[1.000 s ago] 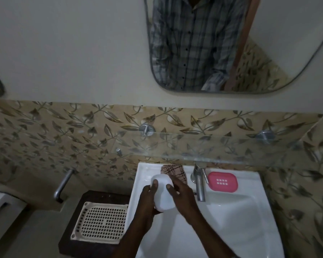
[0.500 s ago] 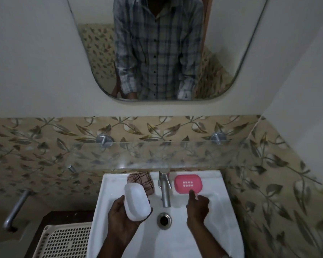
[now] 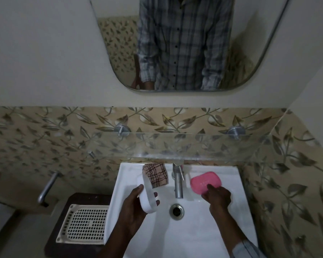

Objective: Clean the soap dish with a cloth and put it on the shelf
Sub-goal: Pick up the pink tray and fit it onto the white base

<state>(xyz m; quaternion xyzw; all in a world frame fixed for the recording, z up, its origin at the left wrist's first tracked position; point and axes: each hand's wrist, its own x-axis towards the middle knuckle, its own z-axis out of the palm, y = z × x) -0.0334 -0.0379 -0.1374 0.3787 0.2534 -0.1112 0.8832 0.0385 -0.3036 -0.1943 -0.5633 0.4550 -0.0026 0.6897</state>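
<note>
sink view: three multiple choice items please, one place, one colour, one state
1. Where does the checked cloth lie?
A) on the sink ledge, left of the tap
B) on the glass shelf
C) in the basket
2. What colour is the tray the right hand holds?
A) white
B) pink
C) green
3. The left hand is:
A) open, idle
B) gripping the white soap dish
C) wringing the cloth
Key: A, it lies beside the tap; B, the tray is pink; B, fingers curl round the dish.
</note>
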